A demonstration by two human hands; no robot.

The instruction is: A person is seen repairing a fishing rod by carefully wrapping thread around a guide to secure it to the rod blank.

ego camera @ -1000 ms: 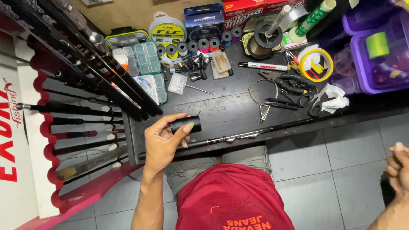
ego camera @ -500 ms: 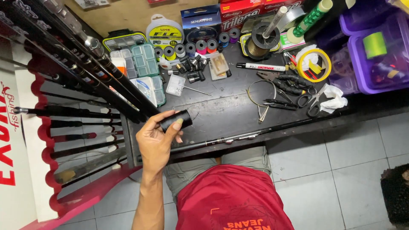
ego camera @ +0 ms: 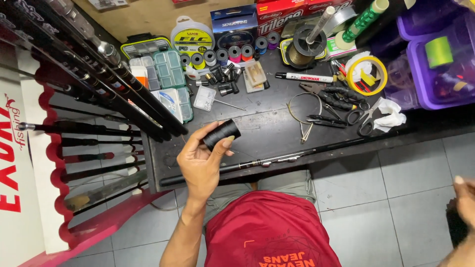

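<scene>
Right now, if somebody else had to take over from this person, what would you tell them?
Left hand: raised over the near edge of the black table, holding a black thread spool between thumb and fingers.
Right hand: out at the right edge of the view, over the tiled floor, apart from the table; only part of it shows, so whether it holds anything cannot be told.
Fishing rod: lying along the near edge of the table, just beyond the left hand.
Done: spool is off the table and in hand.
Left: the rod shows no fresh wrapping.

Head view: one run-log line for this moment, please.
left hand: holds black cylindrical thread spool | right hand: off to side, empty | black fishing rod: on dark table
</scene>
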